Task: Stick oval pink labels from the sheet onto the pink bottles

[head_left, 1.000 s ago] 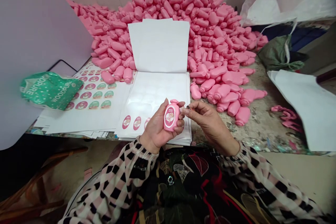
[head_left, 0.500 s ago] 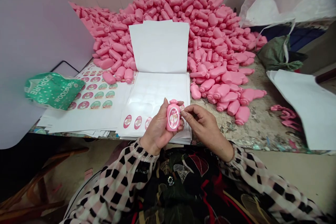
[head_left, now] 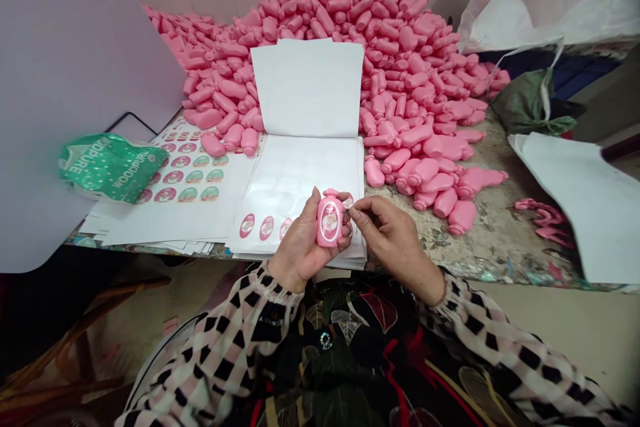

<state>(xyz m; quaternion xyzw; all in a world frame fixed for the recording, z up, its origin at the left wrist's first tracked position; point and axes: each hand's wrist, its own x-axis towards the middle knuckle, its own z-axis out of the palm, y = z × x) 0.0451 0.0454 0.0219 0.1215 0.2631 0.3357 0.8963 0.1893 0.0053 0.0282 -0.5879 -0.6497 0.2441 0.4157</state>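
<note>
My left hand (head_left: 300,240) is wrapped round a small pink plastic bottle (head_left: 320,235), held upright with its front facing me. An oval label (head_left: 330,221) with a white border sits on that front. Close by the bottle's right edge, my right hand (head_left: 387,233) has thumb and forefinger pinched together; a tiny dark thing shows at their tips, too small to name. Beneath both hands lies a sticker sheet (head_left: 285,180), with several oval stickers (head_left: 267,227) along its near edge and bare backing above them. My left hand covers part of that row.
A large heap of pink bottles (head_left: 400,87) fills the back of the table. White sheets (head_left: 307,90) stand propped against it. At left lie round-sticker sheets (head_left: 200,195) under a green plastic bag (head_left: 107,167). At right are white paper (head_left: 590,207), pink scraps (head_left: 543,220) and a dark green bag (head_left: 530,103).
My right fingertips have moved slightly right, away from the bottle's edge. The left hand keeps its hold on the bottle. The view has shifted a little.
</note>
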